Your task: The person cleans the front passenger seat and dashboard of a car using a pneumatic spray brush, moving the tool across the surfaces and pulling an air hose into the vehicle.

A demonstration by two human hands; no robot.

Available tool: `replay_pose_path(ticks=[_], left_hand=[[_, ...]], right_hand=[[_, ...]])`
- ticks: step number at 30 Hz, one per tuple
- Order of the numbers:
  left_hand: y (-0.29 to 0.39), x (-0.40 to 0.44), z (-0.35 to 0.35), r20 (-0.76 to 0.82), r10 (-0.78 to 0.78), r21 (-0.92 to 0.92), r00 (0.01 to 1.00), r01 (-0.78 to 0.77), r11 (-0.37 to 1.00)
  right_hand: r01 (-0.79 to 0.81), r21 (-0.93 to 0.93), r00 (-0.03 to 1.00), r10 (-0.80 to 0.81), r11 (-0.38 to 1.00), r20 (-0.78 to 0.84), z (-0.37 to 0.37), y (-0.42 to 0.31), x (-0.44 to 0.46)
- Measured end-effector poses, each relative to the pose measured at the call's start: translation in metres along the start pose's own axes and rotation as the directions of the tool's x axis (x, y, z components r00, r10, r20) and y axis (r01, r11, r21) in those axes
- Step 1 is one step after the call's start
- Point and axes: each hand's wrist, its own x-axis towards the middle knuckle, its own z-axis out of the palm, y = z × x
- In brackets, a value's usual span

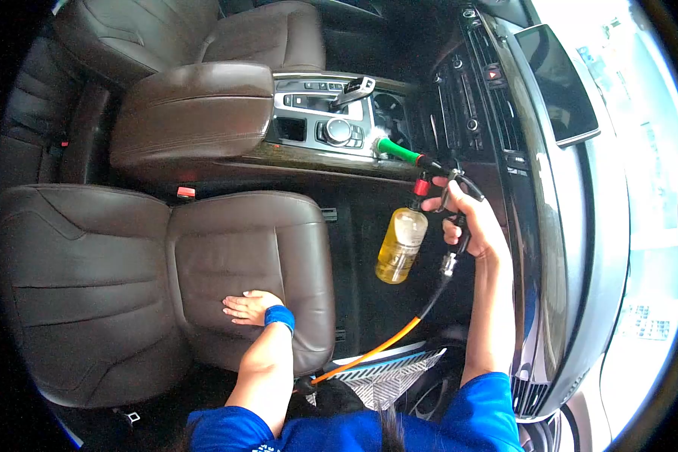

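My right hand (463,218) grips the handle of an air-powered cleaning gun (429,162). Its green nozzle cone (399,150) points at the centre console (320,160), close by the rotary knob (337,132). Below the gun hangs a clear bottle (401,245) partly filled with yellow liquid. From the base of the handle an orange and black hose (384,345) runs down toward my body. My left hand (251,307) lies flat on the brown leather seat (226,256), fingers stretched out, with a blue band around the wrist.
A gear lever (356,91) rises from the console beside the cup holder (388,109). The brown armrest (192,117) and the far seat (260,38) lie beyond. To the right are the dashboard (523,226) and a screen (557,83). A patterned mat (384,384) is at the door sill.
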Motion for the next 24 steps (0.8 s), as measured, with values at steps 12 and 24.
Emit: replay_pose_path(ticks=[12, 24], left_hand=[[-0.003, 0.002, 0.010, -0.031, 0.001, 0.019, 1.000, -0.001, 1.000], [-0.002, 0.003, 0.001, 0.012, 0.010, -0.002, 1.000, -0.010, 1.000]], right_hand=[[0.159, -0.098, 0.987, -0.161, 0.982, -0.007, 0.054, -0.020, 0.051], [0.127, -0.222, 0.992, -0.127, 0.967, 0.013, 0.084, 0.026, -0.054]])
